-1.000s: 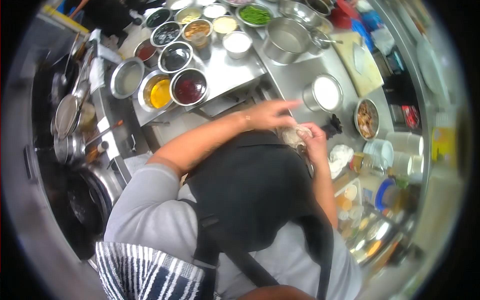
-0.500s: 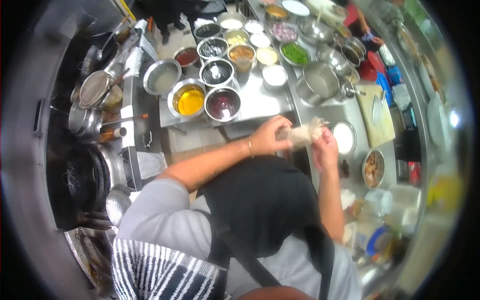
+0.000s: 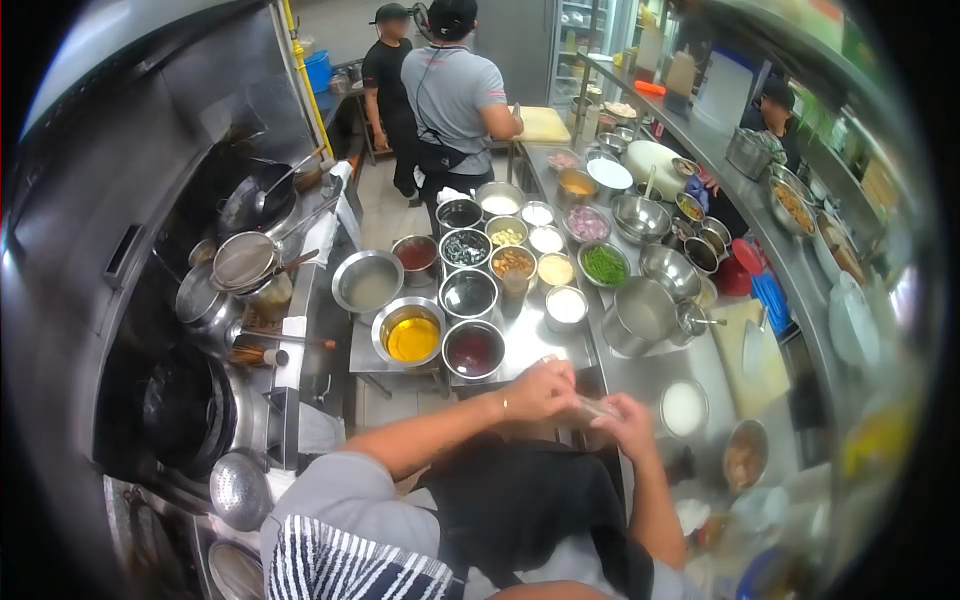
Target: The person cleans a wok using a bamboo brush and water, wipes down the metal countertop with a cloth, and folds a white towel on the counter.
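My left hand, with a thin band at its wrist, is closed in front of my chest on a pale, thin, slightly see-through strip. On the strip's other end my right hand is pinched. Both hands are in the air, and I cannot make out what the strip is. Right of my right hand stands a round metal container of white contents. Beyond my left hand are a pot of dark red liquid and a bowl of yellow oil.
Woks and strainers line the left side. A cutting board with a cleaver lies at right, near a bowl of brown food. Two people stand ahead; another person is behind the shelf.
The view has tilted up, bringing the people ahead into sight. My hands have come closer together, and less of the pale strip shows between them.
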`<state>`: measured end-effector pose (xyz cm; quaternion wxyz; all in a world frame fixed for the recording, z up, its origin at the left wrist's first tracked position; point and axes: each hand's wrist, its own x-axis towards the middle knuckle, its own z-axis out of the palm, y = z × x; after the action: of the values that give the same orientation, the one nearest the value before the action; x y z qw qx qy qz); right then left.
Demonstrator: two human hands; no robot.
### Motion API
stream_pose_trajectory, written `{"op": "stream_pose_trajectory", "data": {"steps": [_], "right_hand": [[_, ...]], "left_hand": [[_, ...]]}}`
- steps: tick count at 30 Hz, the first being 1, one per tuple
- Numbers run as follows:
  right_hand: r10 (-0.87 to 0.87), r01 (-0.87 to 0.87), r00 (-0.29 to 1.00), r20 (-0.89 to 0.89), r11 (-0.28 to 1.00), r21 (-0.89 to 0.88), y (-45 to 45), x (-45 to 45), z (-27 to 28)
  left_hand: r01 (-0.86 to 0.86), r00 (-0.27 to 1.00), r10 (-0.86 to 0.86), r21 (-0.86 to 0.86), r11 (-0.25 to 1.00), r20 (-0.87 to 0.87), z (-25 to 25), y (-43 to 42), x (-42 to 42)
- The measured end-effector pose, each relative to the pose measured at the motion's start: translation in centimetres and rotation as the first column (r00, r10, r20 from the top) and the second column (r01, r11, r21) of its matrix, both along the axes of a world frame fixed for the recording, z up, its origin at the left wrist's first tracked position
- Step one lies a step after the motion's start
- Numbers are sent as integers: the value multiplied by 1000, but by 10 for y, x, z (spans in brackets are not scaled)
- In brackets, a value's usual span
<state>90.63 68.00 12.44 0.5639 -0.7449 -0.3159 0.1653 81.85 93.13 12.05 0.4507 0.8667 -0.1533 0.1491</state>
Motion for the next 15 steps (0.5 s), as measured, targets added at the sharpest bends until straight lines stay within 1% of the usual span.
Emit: {"op": "stream_pose_trajectory", "data": {"steps": [1,2,3,5,7,8,9,10,11,13,14,15], "right_hand": [[46,-36,997,55,984,-173,-2,1,3],[97,-58,991,95,936,-347,-7,1,6],[77,-44,994,76,932,-359,-11,0,6],[94,9,977,191,877,-480,-14,8,3],[101,40,913,396,943,-331,-23,21,0],[67,-9,970,233,970,-241,-31,32,-19],[60,-58,998,-3,962,-265,-32,32,2],[10,-26,984,-179,996,-89,-26,25,14],[-10,44,939,-344,995,92,-21,19,18],[16,64,866,-500,988,143,-23,30,10],[1,80,863,-505,987,139,-23,31,16],[64,72,837,-543,972,226,-22,32,27]], "left_hand": [[-21,965,38,-69,997,259,2,0,-1],[59,979,-19,-198,978,201,6,0,-1],[-8,1000,15,-348,938,15,6,-2,-5],[-108,985,41,-422,900,-166,7,-2,-8],[-300,952,305,-246,922,-20,5,-5,-4],[-362,932,349,-240,901,-96,-1,-3,0],[-346,935,355,-265,900,-14,-4,4,4],[-392,920,380,-276,877,-99,-2,8,3],[-382,924,365,-330,863,-116,1,14,5],[-376,910,313,-223,899,-273,17,31,9],[-323,926,260,-217,921,-275,38,33,13],[-273,938,211,-211,939,-273,52,35,19]]}}
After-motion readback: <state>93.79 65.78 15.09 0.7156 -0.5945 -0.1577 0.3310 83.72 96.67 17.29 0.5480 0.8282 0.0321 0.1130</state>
